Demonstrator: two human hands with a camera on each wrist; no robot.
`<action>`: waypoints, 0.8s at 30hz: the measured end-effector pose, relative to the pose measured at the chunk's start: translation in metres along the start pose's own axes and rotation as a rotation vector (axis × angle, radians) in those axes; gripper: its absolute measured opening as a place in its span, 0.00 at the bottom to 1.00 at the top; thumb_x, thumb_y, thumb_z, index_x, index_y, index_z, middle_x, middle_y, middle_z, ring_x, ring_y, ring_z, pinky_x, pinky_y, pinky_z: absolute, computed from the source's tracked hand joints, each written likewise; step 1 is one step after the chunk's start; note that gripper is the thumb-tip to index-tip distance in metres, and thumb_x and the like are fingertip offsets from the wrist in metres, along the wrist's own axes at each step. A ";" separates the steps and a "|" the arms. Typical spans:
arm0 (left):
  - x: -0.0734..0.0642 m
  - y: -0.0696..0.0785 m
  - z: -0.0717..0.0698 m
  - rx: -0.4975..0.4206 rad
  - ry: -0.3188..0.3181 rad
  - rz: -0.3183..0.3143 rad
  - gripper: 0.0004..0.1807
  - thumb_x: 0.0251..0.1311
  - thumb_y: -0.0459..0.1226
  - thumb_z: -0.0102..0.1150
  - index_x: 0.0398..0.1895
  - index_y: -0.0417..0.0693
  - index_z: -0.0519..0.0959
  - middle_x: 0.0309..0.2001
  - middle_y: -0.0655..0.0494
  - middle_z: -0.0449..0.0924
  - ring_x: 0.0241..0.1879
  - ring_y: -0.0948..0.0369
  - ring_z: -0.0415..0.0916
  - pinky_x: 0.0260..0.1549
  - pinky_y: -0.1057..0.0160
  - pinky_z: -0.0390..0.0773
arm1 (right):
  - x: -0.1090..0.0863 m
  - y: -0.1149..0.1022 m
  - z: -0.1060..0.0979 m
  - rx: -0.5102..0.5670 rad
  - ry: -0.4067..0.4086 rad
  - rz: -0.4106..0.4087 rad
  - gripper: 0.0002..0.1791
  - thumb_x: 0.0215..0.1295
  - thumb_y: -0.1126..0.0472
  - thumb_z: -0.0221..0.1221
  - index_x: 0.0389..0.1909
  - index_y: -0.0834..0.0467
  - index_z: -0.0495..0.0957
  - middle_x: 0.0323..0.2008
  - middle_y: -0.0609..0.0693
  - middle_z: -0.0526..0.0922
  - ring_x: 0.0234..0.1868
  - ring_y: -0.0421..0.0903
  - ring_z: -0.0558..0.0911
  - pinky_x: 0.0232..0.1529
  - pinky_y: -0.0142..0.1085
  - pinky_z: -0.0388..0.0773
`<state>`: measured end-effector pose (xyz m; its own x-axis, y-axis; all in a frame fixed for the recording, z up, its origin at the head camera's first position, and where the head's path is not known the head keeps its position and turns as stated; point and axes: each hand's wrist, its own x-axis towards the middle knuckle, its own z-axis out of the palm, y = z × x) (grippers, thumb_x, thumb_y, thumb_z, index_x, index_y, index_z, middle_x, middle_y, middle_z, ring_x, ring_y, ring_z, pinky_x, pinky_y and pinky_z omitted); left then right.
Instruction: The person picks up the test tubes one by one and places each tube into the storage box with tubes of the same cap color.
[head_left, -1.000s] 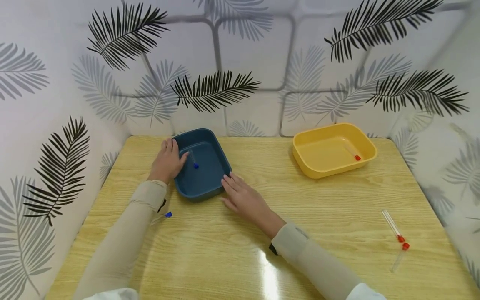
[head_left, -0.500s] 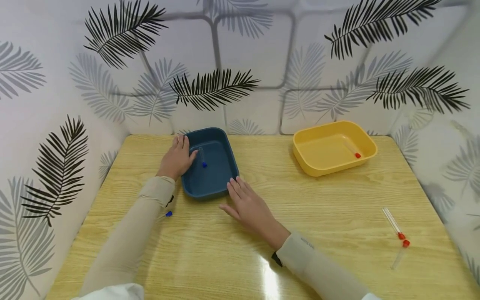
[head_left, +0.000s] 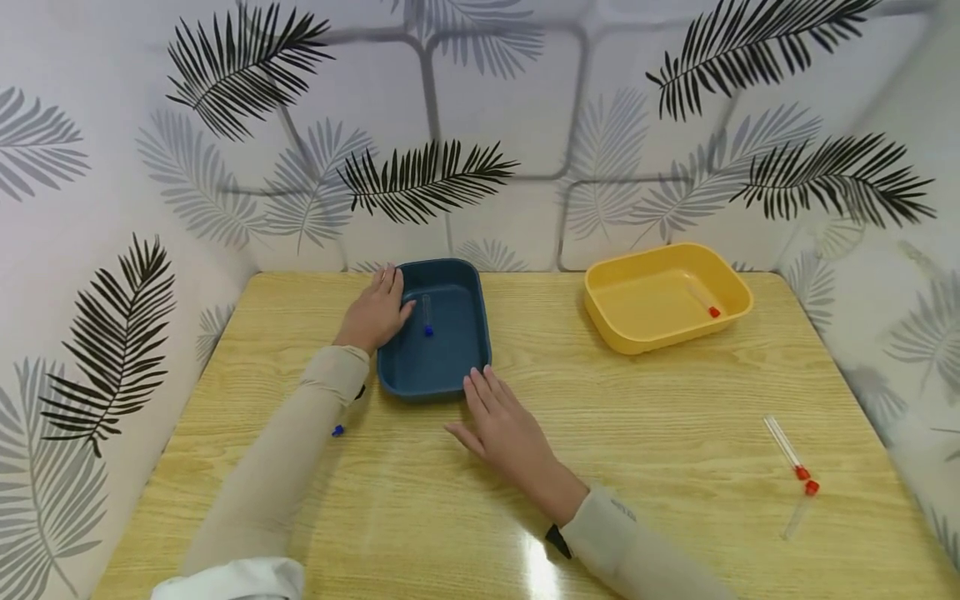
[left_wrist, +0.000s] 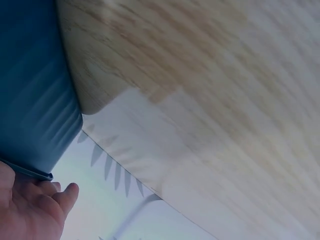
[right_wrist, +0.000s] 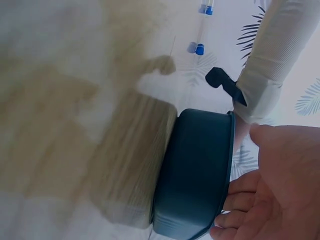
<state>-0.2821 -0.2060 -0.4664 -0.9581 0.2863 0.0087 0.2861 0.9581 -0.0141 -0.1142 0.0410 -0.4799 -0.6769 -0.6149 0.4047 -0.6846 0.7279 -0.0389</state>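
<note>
A dark blue tray point(head_left: 433, 358) stands at the back left of the table, holding a clear tube with a blue cap point(head_left: 428, 317). My left hand point(head_left: 373, 310) lies along its left rim, thumb reaching over the inside; in the left wrist view its fingers point(left_wrist: 37, 197) meet the rim. Straight fingers of my right hand point(head_left: 513, 433) touch the tray's near right corner, thumb held apart. Beside my left forearm a blue cap point(head_left: 337, 431) shows, its tube hidden by the sleeve. Two blue caps point(right_wrist: 200, 49) appear in the right wrist view.
At the back right is a yellow tray point(head_left: 645, 312) with a red-capped tube point(head_left: 712, 311) inside. Several clear tubes with red caps point(head_left: 802, 472) lie on the table point(head_left: 660, 442) at the right. A leaf-patterned wall point(head_left: 525, 208) rises right behind the table.
The blue tray has slid to the right and turned a little straighter, with the tube inside it. Both hands have moved right along with it. The yellow tray stays put.
</note>
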 end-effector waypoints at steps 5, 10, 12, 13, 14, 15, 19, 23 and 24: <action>0.007 0.006 0.001 0.011 -0.002 0.032 0.36 0.71 0.51 0.37 0.71 0.34 0.47 0.71 0.38 0.45 0.70 0.47 0.41 0.66 0.54 0.46 | -0.006 -0.002 -0.001 0.001 -0.034 0.031 0.36 0.68 0.42 0.49 0.62 0.69 0.65 0.61 0.63 0.68 0.65 0.57 0.64 0.63 0.43 0.61; 0.015 0.016 -0.001 0.012 -0.013 0.056 0.36 0.71 0.51 0.37 0.72 0.37 0.46 0.72 0.41 0.43 0.70 0.48 0.41 0.66 0.54 0.46 | -0.011 -0.003 -0.002 0.001 -0.052 0.063 0.35 0.68 0.43 0.49 0.63 0.69 0.65 0.62 0.62 0.67 0.66 0.56 0.62 0.63 0.43 0.60; 0.017 0.019 -0.002 0.002 -0.016 0.066 0.36 0.71 0.51 0.37 0.72 0.37 0.46 0.72 0.42 0.43 0.71 0.49 0.40 0.66 0.54 0.47 | -0.013 -0.003 -0.004 0.004 -0.051 0.072 0.35 0.68 0.44 0.49 0.62 0.69 0.65 0.62 0.63 0.67 0.66 0.56 0.62 0.63 0.44 0.60; 0.018 0.021 -0.002 -0.002 -0.016 0.073 0.36 0.71 0.51 0.37 0.72 0.38 0.46 0.72 0.42 0.43 0.71 0.49 0.40 0.66 0.54 0.47 | -0.013 -0.003 -0.004 0.002 -0.051 0.074 0.35 0.68 0.44 0.49 0.62 0.69 0.65 0.62 0.63 0.67 0.66 0.56 0.62 0.63 0.44 0.60; 0.019 0.022 -0.003 -0.007 -0.018 0.078 0.36 0.71 0.50 0.37 0.72 0.38 0.46 0.72 0.42 0.42 0.71 0.49 0.39 0.66 0.54 0.47 | -0.014 -0.003 -0.005 0.004 -0.049 0.077 0.34 0.68 0.44 0.50 0.62 0.69 0.65 0.62 0.63 0.67 0.65 0.56 0.63 0.63 0.44 0.61; 0.020 0.023 -0.003 -0.012 -0.017 0.083 0.35 0.71 0.50 0.37 0.72 0.38 0.46 0.72 0.42 0.42 0.71 0.49 0.39 0.66 0.53 0.48 | -0.014 -0.003 -0.005 0.005 -0.045 0.079 0.34 0.68 0.45 0.50 0.62 0.69 0.65 0.62 0.63 0.67 0.65 0.57 0.63 0.63 0.44 0.61; 0.021 0.024 -0.002 -0.009 -0.016 0.090 0.35 0.71 0.50 0.37 0.72 0.37 0.46 0.72 0.42 0.43 0.71 0.48 0.39 0.66 0.53 0.49 | -0.016 -0.002 -0.006 0.022 -0.050 0.087 0.33 0.68 0.46 0.51 0.62 0.69 0.65 0.62 0.63 0.66 0.65 0.57 0.63 0.63 0.44 0.59; 0.021 0.024 -0.002 -0.011 -0.001 0.087 0.35 0.71 0.50 0.38 0.71 0.37 0.47 0.72 0.41 0.44 0.70 0.48 0.40 0.66 0.53 0.49 | -0.016 -0.001 -0.007 0.049 -0.057 0.087 0.34 0.68 0.46 0.51 0.63 0.69 0.64 0.63 0.63 0.66 0.65 0.58 0.62 0.64 0.44 0.58; 0.021 0.025 -0.002 -0.012 0.003 0.087 0.35 0.71 0.50 0.38 0.71 0.37 0.47 0.71 0.41 0.44 0.70 0.48 0.40 0.66 0.53 0.49 | -0.016 0.000 -0.007 0.060 -0.058 0.086 0.34 0.67 0.46 0.51 0.63 0.69 0.65 0.63 0.63 0.66 0.66 0.58 0.62 0.64 0.44 0.59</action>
<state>-0.2950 -0.1763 -0.4646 -0.9294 0.3689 0.0114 0.3689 0.9295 -0.0028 -0.1020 0.0528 -0.4802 -0.7473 -0.5684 0.3442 -0.6367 0.7606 -0.1265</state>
